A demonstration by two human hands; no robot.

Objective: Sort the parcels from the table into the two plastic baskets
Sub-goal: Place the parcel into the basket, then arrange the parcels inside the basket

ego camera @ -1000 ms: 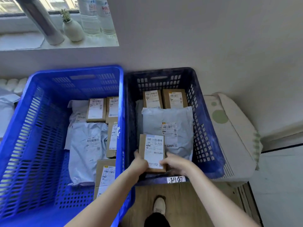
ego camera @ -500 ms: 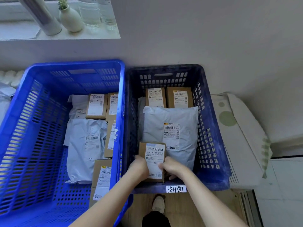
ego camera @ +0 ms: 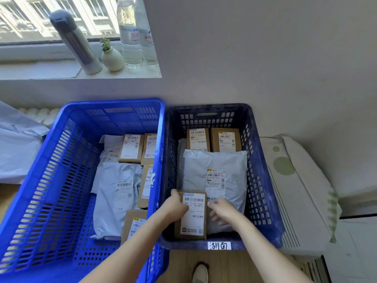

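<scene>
Fingers of the left hand (ego camera: 177, 207) grip a flat cardboard parcel (ego camera: 191, 215) at the dark slatted basket's (ego camera: 263, 190) near-left corner; the right hand (ego camera: 223, 211) hovers slack beside it. Wood floor (ego camera: 179, 266) below, plain grey wall (ego camera: 265, 58) behind.

A white tag (ego camera: 219, 245) on the near rim of the dark blue basket (ego camera: 263, 180) reads "湖南", the label of the small cardboard box (ego camera: 191, 216) at its near end shows "E5 [E56]" under a barcode, and the grey mailer bag (ego camera: 216, 172) label reads "D02"; other labels are too small to read.
</scene>
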